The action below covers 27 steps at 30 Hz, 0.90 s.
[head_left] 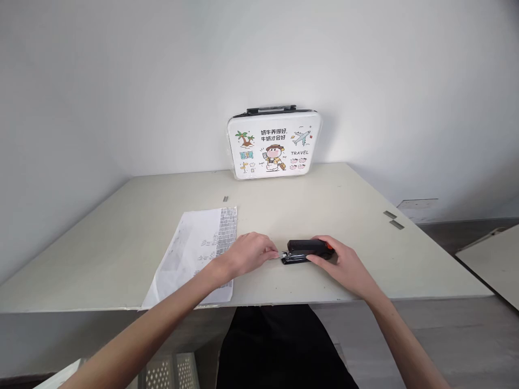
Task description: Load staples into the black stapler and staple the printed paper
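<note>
A black stapler [302, 247] with an orange part at its rear lies on the table, its front end pointing left. My right hand [338, 262] grips its rear half, fingers behind and thumb along the near side. At the stapler's front, my left hand [253, 252] is closed in a pinch, its fingertips at a small metal piece; whether this belongs to the stapler or is separate I cannot tell. Printed paper sheets [194, 248] lie left of the stapler, partly under my left forearm.
A white cartoon-printed case [274, 145] with a black handle stands against the wall at the table's back. One short staple strip [226, 199] lies beyond the paper, and two more staple strips [393, 220] sit near the right edge of the table [121, 216].
</note>
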Each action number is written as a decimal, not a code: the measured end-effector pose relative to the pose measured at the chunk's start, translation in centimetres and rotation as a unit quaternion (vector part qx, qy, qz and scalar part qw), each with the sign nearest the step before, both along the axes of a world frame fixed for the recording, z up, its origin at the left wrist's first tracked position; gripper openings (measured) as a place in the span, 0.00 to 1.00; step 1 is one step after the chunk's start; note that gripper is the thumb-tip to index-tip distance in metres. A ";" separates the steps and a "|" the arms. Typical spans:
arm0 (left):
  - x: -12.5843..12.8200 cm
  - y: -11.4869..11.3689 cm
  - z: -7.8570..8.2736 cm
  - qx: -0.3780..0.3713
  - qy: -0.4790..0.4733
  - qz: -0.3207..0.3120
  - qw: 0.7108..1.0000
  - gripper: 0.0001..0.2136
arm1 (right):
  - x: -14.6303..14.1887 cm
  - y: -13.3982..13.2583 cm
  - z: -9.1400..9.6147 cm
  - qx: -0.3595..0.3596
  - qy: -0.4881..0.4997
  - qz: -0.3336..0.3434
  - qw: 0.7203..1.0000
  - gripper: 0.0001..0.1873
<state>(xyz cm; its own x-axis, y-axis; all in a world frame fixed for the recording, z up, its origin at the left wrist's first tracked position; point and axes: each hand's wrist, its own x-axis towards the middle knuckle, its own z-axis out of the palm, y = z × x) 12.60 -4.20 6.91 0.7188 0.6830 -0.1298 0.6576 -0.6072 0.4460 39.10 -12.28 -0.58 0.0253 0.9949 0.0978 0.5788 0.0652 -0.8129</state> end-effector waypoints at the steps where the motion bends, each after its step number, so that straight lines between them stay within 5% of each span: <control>1: 0.0 0.0 0.1 -0.007 0.002 0.013 1.000 0.11 | 0.0 0.0 0.0 -0.001 0.000 0.000 1.000 0.22; 13: -0.2 -0.8 0.8 0.004 -0.079 0.058 0.995 0.10 | -0.1 0.0 0.1 0.000 0.003 -0.001 1.000 0.21; 27: -1.2 -1.2 -0.7 0.086 -0.098 -0.012 0.991 0.15 | -0.3 -0.1 0.4 -0.002 0.012 -0.002 1.000 0.19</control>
<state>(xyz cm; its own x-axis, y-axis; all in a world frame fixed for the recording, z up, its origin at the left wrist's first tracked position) 11.36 -5.40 6.25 0.7355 0.6647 0.1310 0.5528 -0.7005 0.4513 38.81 -12.34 -0.16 0.0305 0.9952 0.0933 0.5601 0.0603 -0.8263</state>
